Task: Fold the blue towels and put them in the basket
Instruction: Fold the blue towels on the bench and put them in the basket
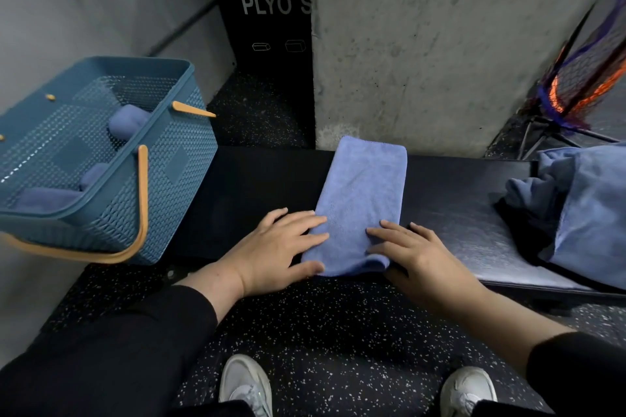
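Note:
A blue towel, folded into a long narrow strip, lies across the black bench. My left hand rests flat on the towel's near left corner, thumb along its near edge. My right hand lies flat on the near right corner, where the cloth curls up slightly. A teal plastic basket with tan handles stands on the bench's left end. Rolled blue towels lie inside it. A heap of unfolded blue towels sits at the bench's right end.
A concrete pillar rises right behind the bench. A black plyo box stands behind at the left. A netted frame leans at the far right. My two white shoes stand on the speckled rubber floor.

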### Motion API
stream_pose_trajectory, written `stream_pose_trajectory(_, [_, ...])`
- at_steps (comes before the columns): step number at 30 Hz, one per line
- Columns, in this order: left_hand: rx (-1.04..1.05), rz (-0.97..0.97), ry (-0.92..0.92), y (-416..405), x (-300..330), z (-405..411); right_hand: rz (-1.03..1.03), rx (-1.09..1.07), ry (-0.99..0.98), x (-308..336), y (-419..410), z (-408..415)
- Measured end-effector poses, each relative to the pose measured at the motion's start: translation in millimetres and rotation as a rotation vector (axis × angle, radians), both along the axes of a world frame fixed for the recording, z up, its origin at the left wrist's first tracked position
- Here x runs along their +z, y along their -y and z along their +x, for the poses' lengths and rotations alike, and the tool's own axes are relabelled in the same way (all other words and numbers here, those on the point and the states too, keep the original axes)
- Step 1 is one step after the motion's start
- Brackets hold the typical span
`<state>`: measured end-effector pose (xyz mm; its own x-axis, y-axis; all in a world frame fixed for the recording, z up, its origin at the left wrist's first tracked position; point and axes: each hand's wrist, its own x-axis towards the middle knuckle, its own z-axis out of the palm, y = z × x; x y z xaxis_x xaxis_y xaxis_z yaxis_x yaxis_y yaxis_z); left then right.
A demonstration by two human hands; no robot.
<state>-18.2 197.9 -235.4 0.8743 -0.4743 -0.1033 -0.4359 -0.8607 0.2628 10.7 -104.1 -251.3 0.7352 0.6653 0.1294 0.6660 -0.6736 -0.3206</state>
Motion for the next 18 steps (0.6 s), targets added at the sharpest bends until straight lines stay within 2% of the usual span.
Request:
stream_pose_trajectory(5, [-0.029, -0.021, 0.061, 8, -5, -2, 0.13, -0.185, -0.296, 12, 4, 9])
stream_pose_trajectory(8, [0.075, -0.243, 0.162, 20, -9, 3, 0.2, -0.236, -0.374, 24, 8, 10])
stream_pose_trajectory(11, [0.302, -0.514, -0.031, 29, 4, 9, 0.312, -0.272, -0.432, 37, 10, 8])
stream_pose_trajectory(14, [0.384, -0.78, -0.276, 35, 20, 11, 0.41, -0.276, -0.475, 46, 12, 10])
stream_pose_trajectory(18, [0.474, -0.814, -0.399, 36, 29, 9, 0.438, -0.31, -0.562, 51, 13, 11])
